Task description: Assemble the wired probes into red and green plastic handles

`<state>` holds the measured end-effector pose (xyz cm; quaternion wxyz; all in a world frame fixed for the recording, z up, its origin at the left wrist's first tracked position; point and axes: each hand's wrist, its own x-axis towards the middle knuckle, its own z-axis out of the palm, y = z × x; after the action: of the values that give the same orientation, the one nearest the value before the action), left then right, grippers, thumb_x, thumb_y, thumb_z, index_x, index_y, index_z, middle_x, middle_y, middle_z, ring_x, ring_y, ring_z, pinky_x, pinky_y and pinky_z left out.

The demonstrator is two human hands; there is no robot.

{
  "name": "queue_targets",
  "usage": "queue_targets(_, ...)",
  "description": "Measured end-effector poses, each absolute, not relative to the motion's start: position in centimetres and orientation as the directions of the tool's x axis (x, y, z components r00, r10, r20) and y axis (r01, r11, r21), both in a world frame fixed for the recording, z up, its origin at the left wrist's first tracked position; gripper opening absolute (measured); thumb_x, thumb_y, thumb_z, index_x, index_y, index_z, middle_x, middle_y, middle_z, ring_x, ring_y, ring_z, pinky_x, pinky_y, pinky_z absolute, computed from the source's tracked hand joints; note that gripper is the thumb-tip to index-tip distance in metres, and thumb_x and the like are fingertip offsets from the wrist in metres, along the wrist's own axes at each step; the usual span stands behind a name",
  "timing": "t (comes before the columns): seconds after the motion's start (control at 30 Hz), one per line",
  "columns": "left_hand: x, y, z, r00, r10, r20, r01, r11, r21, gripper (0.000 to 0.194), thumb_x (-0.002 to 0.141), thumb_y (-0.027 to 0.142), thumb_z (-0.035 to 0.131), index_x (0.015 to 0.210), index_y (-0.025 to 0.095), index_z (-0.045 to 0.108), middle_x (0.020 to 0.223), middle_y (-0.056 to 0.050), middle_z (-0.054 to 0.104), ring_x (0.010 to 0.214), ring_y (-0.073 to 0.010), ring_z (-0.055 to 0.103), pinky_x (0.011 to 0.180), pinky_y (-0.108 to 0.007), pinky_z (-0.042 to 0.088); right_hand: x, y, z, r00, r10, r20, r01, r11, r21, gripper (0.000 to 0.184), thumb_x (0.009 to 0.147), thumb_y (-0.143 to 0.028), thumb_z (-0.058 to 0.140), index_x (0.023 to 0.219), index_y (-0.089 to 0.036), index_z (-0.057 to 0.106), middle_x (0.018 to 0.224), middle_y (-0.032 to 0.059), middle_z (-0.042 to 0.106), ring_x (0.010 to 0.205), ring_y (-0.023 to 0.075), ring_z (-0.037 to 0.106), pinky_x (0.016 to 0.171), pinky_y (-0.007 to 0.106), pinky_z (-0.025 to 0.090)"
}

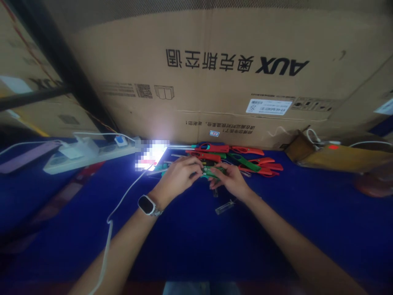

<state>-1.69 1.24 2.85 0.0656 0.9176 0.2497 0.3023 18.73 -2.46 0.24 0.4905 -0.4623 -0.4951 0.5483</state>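
Note:
Both my hands meet at a green lighter handle (214, 171). My right hand (232, 180) is closed around it from the right. At its left end, the fingers of my left hand (183, 174) pinch together; a smaller part between them is too blurred to name. Just behind my hands lies a pile of long-nosed lighters with red handles (211, 156) and green handles (245, 162), some with metal tubes pointing left. A clear plastic piece (225, 207) rests on the blue cloth in front of my right hand, and another clear piece (215, 193) shows under the fingers.
A brightly lit phone screen (152, 157) stands left of the pile, its white cable (109, 221) running across my left forearm. Further left is a white power strip (92, 155) with plugs. A large cardboard box (199, 102) walls off the back; a yellowish box (331, 155) sits right.

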Motion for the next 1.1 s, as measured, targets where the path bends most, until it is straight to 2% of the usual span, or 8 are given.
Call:
queue_targets(0.13, -1.9, 1.5, 2.5, 0.638, 0.584, 0.501, 0.420, -0.810, 0.410, 0.012, 0.085, 0.017, 0.074, 0.091, 0.019, 0.063, 0.109, -0.006, 0.069, 0.101, -0.0222, 0.067, 0.089, -0.038, 0.053, 18.8, -2.6, 0.3, -0.130, 0.991, 0.008, -0.013, 0.006, -1.000, 0.047, 0.070, -0.057, 0.082, 0.082, -0.015, 0.065, 0.065, 0.0006, 0.070, 0.050, 0.0126, 0.068, 0.052, 0.027, 0.063)
queue_targets(0.23, -2.1, 1.6, 2.3, 0.586, 0.683, 0.436, 0.428, -0.718, 0.549, 0.046, 0.080, 0.020, 0.080, 0.120, 0.020, 0.058, 0.116, -0.008, 0.070, 0.108, -0.0239, 0.067, 0.094, -0.040, 0.053, 19.1, -2.8, 0.6, -0.176, 0.983, 0.050, 0.023, 0.055, -0.998, 0.044, 0.073, -0.055, 0.080, 0.082, -0.015, 0.065, 0.066, 0.0010, 0.070, 0.053, 0.0130, 0.069, 0.054, 0.026, 0.062)
queue_targets(0.27, -2.2, 1.6, 2.3, 0.588, 0.702, 0.402, 0.427, -0.692, 0.582, 0.050, 0.080, 0.021, 0.080, 0.124, 0.020, 0.058, 0.115, -0.008, 0.072, 0.107, -0.0235, 0.069, 0.094, -0.040, 0.052, 19.2, -2.8, 0.8, -0.188, 0.980, 0.071, 0.028, 0.077, -0.997, 0.042, 0.074, -0.055, 0.079, 0.082, -0.015, 0.066, 0.067, 0.0011, 0.070, 0.054, 0.0133, 0.069, 0.055, 0.026, 0.063)
queue_targets(0.4, -2.4, 1.4, 3.0, 0.619, 0.732, 0.284, 0.456, -0.629, 0.629, 0.021, 0.085, 0.026, 0.074, 0.106, 0.023, 0.071, 0.102, -0.003, 0.077, 0.091, -0.0211, 0.072, 0.083, -0.035, 0.053, 19.3, -2.9, 1.2, -0.219, 0.968, 0.123, 0.018, 0.130, -0.991, 0.040, 0.077, -0.053, 0.078, 0.086, -0.016, 0.067, 0.068, 0.0011, 0.069, 0.057, 0.0141, 0.070, 0.059, 0.029, 0.064)
queue_targets(0.47, -2.4, 1.4, 3.4, 0.618, 0.743, 0.256, 0.467, -0.609, 0.641, 0.016, 0.085, 0.028, 0.074, 0.100, 0.023, 0.074, 0.096, -0.001, 0.078, 0.084, -0.0201, 0.072, 0.075, -0.032, 0.052, 19.1, -3.0, 1.1, -0.213, 0.969, 0.123, 0.018, 0.130, -0.991, 0.041, 0.076, -0.055, 0.078, 0.087, -0.017, 0.066, 0.069, 0.0008, 0.069, 0.058, 0.0145, 0.070, 0.058, 0.030, 0.064)
queue_targets(0.7, -2.3, 1.1, 3.6, 0.653, 0.727, 0.212, 0.465, -0.606, 0.645, 0.014, 0.087, 0.035, 0.071, 0.090, 0.023, 0.078, 0.082, 0.001, 0.078, 0.072, -0.0173, 0.068, 0.065, -0.027, 0.047, 18.1, -3.5, 1.1, -0.154, 0.975, 0.160, 0.189, 0.188, -0.964, 0.037, 0.072, -0.048, 0.083, 0.090, -0.020, 0.067, 0.063, -0.0018, 0.069, 0.053, 0.0169, 0.069, 0.055, 0.030, 0.061)
queue_targets(0.93, -2.9, 1.4, 3.4, 0.652, 0.714, 0.256, 0.377, -0.597, 0.708, 0.031, 0.080, 0.029, 0.078, 0.110, 0.023, 0.074, 0.105, -0.003, 0.079, 0.091, -0.0209, 0.072, 0.083, -0.033, 0.054, 18.1, -3.4, 1.6, -0.170, 0.979, 0.113, 0.067, 0.126, -0.990, 0.038, 0.072, -0.049, 0.083, 0.084, -0.018, 0.064, 0.055, -0.0024, 0.067, 0.049, 0.0149, 0.068, 0.054, 0.028, 0.061)
queue_targets(1.1, -3.3, 1.6, 3.6, 0.683, 0.692, 0.235, 0.361, -0.600, 0.714, 0.020, 0.083, 0.033, 0.075, 0.101, 0.023, 0.075, 0.097, -0.001, 0.079, 0.084, -0.0189, 0.073, 0.077, -0.031, 0.054, 18.4, -3.0, 1.3, -0.224, 0.974, 0.029, 0.012, 0.032, -0.999, 0.042, 0.068, -0.048, 0.086, 0.082, -0.018, 0.061, 0.057, -0.0019, 0.069, 0.050, 0.0153, 0.069, 0.054, 0.029, 0.063)
